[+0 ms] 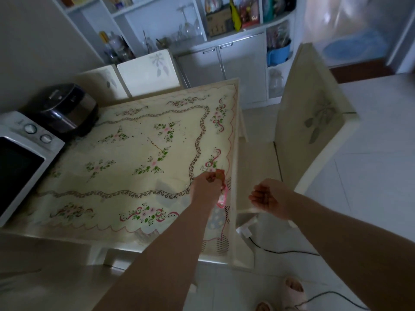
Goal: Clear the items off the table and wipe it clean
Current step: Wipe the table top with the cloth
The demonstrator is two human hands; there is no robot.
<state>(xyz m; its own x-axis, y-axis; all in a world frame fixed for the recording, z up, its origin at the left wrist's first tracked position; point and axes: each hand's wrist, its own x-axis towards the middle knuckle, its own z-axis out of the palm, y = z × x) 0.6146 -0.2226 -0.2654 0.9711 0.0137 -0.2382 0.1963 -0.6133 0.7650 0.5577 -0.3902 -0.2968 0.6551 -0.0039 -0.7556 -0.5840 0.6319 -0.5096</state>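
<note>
Grip: your left hand (208, 179) has its fingers curled tight round a small brownish thing (219, 175), with a pink strap (221, 199) dangling just under the fist. It's too blurry to name, maybe a keychain.
Other hand: your right hand (267, 198) is palm up with fingers loose and nothing in it, just right of the grip and out past the table edge.
Table: the table (234, 140) has its right edge running right beside the grip.
Cloth: the floral tablecloth (134, 140) spreads out left of the grip.
Appliances: the microwave (20, 162) sits well left of the grip, and the rice cooker (65, 108) is up-left of it, behind the microwave.
Chair: the chair (314, 122) stands up-right of the grip, beyond your right hand.
</note>
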